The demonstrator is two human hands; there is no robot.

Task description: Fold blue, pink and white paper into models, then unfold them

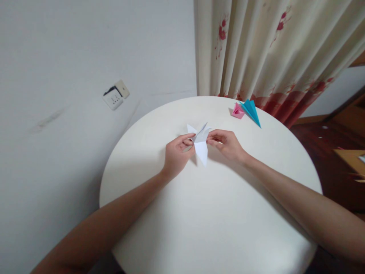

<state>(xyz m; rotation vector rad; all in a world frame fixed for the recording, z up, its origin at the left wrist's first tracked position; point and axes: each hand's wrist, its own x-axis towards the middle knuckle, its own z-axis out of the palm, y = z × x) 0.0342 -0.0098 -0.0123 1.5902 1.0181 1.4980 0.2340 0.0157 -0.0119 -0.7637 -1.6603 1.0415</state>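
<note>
A partly folded white paper piece (201, 146) with several pointed flaps is held just above the round white table (216, 213). My left hand (177, 155) pinches its left side between thumb and fingers. My right hand (226, 144) pinches its right side, fingers curled at the upper flap. The paper's long point hangs down between the two hands.
A folded pink paper figure (237, 110) and a folded blue paper figure (251, 110) lie at the table's far edge. Behind them hangs a cream curtain (270, 49) with red flowers. A wall socket (115, 95) sits on the white wall at left. Dark wooden floor lies at right.
</note>
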